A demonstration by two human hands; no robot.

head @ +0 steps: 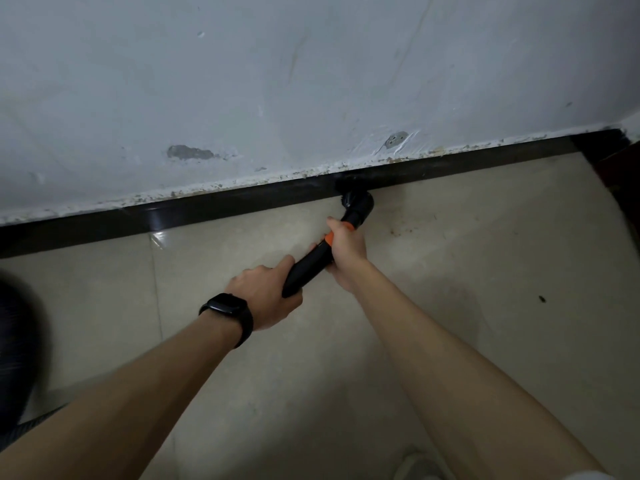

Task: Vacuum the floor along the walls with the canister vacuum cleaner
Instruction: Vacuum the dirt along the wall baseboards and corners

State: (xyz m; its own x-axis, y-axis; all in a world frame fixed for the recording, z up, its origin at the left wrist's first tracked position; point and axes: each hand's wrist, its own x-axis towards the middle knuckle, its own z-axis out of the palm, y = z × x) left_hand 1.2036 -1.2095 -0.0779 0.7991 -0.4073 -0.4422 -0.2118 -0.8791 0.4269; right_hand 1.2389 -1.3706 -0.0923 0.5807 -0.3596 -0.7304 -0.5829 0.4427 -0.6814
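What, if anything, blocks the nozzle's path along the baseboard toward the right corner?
Nothing visible. The nozzle sits at the baseboard; the floor from there to the corner shows only stains. Left hand and right hand grip the wand.

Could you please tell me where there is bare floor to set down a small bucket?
Bare tile lies right of the right hand, between the baseboard and a dark speck, and left of the left hand, between baseboard and hose. The middle is crowded: both hands grip the wand, its brush nozzle against the baseboard.
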